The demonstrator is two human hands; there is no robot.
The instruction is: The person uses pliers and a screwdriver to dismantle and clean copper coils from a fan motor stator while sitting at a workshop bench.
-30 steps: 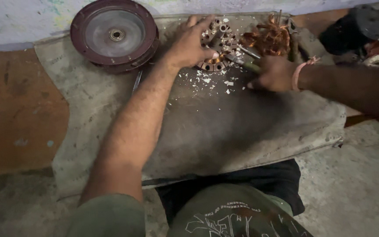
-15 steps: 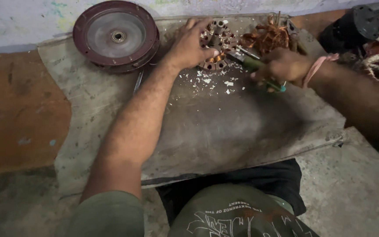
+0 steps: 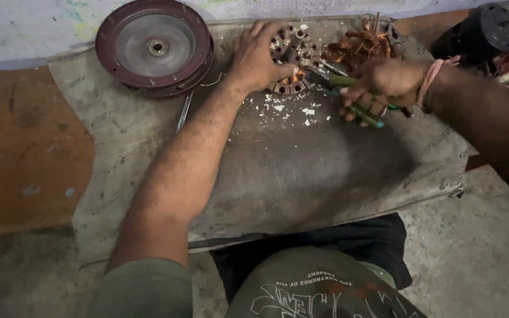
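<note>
Two hands (image 3: 260, 59), slotted steel stator (image 3: 293, 62), green-handled pliers (image 3: 349, 94)

The slotted stator core (image 3: 293, 62) is dull grey metal with bright copper wire showing in its slots, and the loose wire tangle (image 3: 360, 44) beside it gleams coppery. The pliers (image 3: 349, 94) have green plastic-looking grips and steel jaws. The work mat (image 3: 301, 171) is matt, worn, dusty sheet; the round cover (image 3: 155, 46) is maroon-painted metal with a smooth grey face.

I'm looking at a floor-level motor repair workshop: a grimy work mat (image 3: 301, 176) on bare concrete, a round metal motor cover (image 3: 154, 47) at the mat's far left corner, tangled copper wire (image 3: 360, 44) at its far edge.
</note>
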